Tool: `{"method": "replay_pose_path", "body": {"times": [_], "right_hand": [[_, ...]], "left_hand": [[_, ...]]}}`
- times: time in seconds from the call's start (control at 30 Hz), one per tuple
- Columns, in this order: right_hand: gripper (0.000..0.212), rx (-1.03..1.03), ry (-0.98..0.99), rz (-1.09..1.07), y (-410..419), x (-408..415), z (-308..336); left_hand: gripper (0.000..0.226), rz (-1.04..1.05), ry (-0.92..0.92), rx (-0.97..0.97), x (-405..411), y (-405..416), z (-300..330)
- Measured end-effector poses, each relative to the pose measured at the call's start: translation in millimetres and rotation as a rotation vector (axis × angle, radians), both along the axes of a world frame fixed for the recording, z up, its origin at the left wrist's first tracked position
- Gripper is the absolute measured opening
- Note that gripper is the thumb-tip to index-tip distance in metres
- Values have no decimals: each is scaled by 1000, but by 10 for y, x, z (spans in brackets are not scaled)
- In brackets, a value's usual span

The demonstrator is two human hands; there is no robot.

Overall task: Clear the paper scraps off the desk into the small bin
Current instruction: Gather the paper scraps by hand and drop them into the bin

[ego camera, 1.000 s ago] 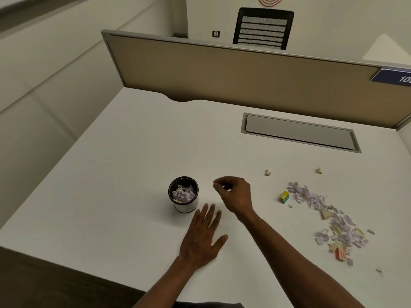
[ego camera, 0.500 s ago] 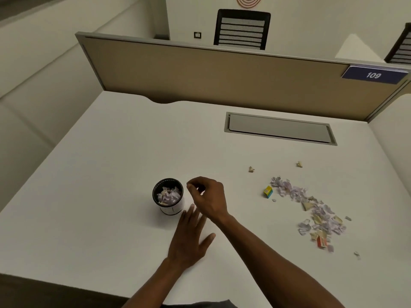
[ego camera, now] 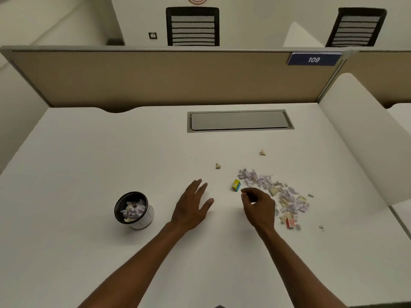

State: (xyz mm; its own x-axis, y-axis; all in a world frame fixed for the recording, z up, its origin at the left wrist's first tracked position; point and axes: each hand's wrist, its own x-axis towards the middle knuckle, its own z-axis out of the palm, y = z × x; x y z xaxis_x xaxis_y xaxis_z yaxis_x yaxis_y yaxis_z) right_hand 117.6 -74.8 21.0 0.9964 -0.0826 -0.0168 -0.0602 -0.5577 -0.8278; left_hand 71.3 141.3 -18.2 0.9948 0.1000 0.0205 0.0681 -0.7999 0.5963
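Observation:
A small black-rimmed bin [ego camera: 142, 218] stands on the white desk [ego camera: 100, 152] at the left, with pale paper scraps inside. A pile of lilac and tan paper scraps [ego camera: 287, 196] lies at the right. A yellow-and-blue scrap [ego camera: 236, 185] sits at the pile's left edge. Two crumpled bits lie farther back: one crumpled scrap [ego camera: 218, 166] and another crumpled scrap [ego camera: 262, 152]. My left hand [ego camera: 193, 205] rests flat between bin and pile, fingers spread. My right hand [ego camera: 258, 205] hovers just left of the pile, fingers loosely curled, nothing visible in them.
A grey cable hatch [ego camera: 240, 120] is set into the back of the desk. A tan partition [ego camera: 155, 78] with a blue 109 sign [ego camera: 314, 59] closes the rear. A white side divider [ego camera: 364, 138] bounds the right. A stray scrap [ego camera: 321, 227] lies near the right edge.
My right hand has moved away from the bin, rightward to the scrap pile. My left hand stays flat on the desk. The view has swung right, so the bin now sits farther left.

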Motion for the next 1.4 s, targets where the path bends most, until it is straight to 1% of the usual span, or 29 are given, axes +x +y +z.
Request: {"method": "replay_pose_path", "body": {"times": [0.1,0.23,0.37,0.47,0.6,0.7,0.77,0.83,0.9,0.97,1.13,1.23,1.3,1.4], "right_hand": [[17,16,-10,-53,-184,-39,-20],[16,7,-31,-86,-347,-44,-39],[16,2,-72,-109,-519,290,78],[19,-46,-112,-103,-698,646,160],[27,-186,-112,-81,-973,1233,216],[48,-370,7,46,-1170,1730,240],[59,-479,91,168,-1255,1983,227],[59,-565,160,276,-1283,2112,165],[52,-618,161,351,-1251,2106,79],[43,-609,97,370,-1179,1984,-15],[47,-447,29,392,-949,1560,-193],[44,-355,-29,346,-856,1445,-215],[43,-366,-50,369,-809,1413,-206],[46,-470,-21,535,-749,1361,-210]], "left_hand": [[64,-69,73,30,340,-89,59],[62,-145,142,87,761,-227,108],[64,-223,242,193,1081,-364,84],[64,-239,224,227,1151,-520,22],[60,-278,122,135,1093,-783,-31],[55,-343,76,11,1058,-976,-28],[54,-300,52,-132,1067,-1054,10],[53,-207,21,-228,1082,-1079,46],[52,-146,7,-251,1086,-1059,59],[50,-110,17,-249,1099,-1004,55],[45,-4,22,-252,1261,-829,89],[43,19,19,-250,1336,-818,100],[43,4,40,-257,1316,-872,69],[44,-29,94,-219,1205,-980,-15]]}}
